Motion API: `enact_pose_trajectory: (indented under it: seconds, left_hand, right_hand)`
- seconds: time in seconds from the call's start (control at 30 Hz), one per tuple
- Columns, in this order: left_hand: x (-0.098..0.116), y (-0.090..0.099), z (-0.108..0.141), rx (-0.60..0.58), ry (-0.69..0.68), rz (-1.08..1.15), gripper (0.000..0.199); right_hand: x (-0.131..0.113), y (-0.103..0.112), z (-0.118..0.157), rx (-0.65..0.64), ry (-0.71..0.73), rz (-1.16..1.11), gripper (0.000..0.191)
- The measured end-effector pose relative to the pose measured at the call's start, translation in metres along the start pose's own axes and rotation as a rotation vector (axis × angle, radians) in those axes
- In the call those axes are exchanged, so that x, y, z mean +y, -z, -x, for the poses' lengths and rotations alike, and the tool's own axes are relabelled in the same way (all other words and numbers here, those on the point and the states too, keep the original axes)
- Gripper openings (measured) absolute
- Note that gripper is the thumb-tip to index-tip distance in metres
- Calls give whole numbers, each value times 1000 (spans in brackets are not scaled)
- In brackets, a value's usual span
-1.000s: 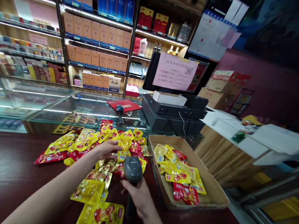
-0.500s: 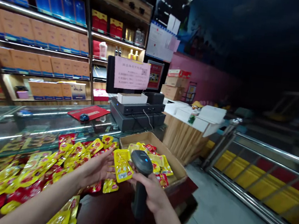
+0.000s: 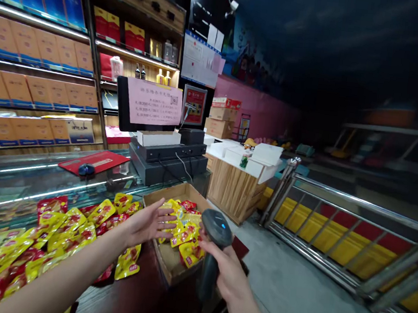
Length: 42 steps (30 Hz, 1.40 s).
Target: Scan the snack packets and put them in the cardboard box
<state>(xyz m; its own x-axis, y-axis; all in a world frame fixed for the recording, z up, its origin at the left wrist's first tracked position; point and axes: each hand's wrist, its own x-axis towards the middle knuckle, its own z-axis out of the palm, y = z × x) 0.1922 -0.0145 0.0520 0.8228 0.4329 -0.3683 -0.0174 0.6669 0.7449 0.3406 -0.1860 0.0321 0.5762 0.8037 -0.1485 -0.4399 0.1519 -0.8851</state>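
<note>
One scanner (image 3: 217, 227) in right hand (image 3: 233, 274), left hand (image 3: 148, 225) apart, near carton rim (image 3: 168, 192)

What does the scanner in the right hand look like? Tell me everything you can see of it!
The barcode scanner looks like dark grey and black plastic. It has a smooth, rounded head with a small glowing blue light on top, and a thick handle below. It is held roughly upright, head up, in the right hand, which grips it just under the head. In the picture, it overlaps the right side of the cardboard box. Its scanning window doesn't show.
</note>
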Motion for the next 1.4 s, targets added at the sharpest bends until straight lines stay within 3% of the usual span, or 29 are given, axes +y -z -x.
enact_pose_trajectory:
  seconds: [0.17, 0.37, 0.53, 0.7, 0.87, 1.03, 1.2, 1.3, 1.4]
  left_hand:
    - [-3, 39, 40, 102, -26, 15, 47]
    - [-35, 90, 79, 233, -20, 97, 46]
    - [-58, 110, 93, 255, -19, 139, 44]
    - [-62, 122, 92, 279, -7, 178, 48]
    - [-62, 125, 96, 264, -18, 198, 45]
    - [-70, 126, 103, 187, -52, 129, 36]
    - [-74, 132, 105, 410, -115, 78, 32]
    - [-63, 137, 108, 451, -128, 33, 34]
    - [-47, 143, 112, 474, -164, 13, 35]
  right_hand:
    - [36, -25, 13, -228, -139, -26, 37]
    - [90, -73, 33, -285, -278, 132, 38]
    - [124, -98, 18, -306, -333, 180, 32]
    - [147, -104, -2, -309, -350, 177, 32]
    - [144, -105, 1, -262, -366, 243, 27]
    - [130, -110, 17, -364, -303, 271, 26]
    - [120, -115, 28, -428, -227, 301, 28]
    - [109, -117, 35, -525, -181, 308, 31]
    - [104, -118, 43, -629, -226, 337, 28]
